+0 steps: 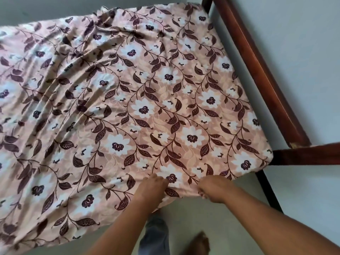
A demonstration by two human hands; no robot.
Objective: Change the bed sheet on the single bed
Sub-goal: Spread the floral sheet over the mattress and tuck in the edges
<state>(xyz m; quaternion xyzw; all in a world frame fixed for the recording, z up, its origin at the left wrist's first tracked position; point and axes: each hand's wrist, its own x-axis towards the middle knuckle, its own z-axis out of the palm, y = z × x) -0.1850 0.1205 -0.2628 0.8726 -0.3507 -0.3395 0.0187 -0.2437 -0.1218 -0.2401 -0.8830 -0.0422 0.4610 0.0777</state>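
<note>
A pink bed sheet (pixel 139 100) with white flowers and dark leaves covers the single bed. It lies smooth on the right half and is rumpled in long folds on the left. My left hand (pixel 153 186) lies on the sheet at the near edge, its fingertips pointing onto the cloth. My right hand (pixel 213 189) is a little to its right, fingers curled over the edge and gripping the sheet. The near right corner of the sheet (pixel 265 159) wraps the mattress corner.
A dark wooden bed frame (pixel 261 74) runs along the right side, close to a pale wall (pixel 303 43). A wooden rail (pixel 309 153) juts out at the near right corner. Below the bed edge are the light floor (pixel 230 218), a trouser leg and a bare foot (pixel 200 243).
</note>
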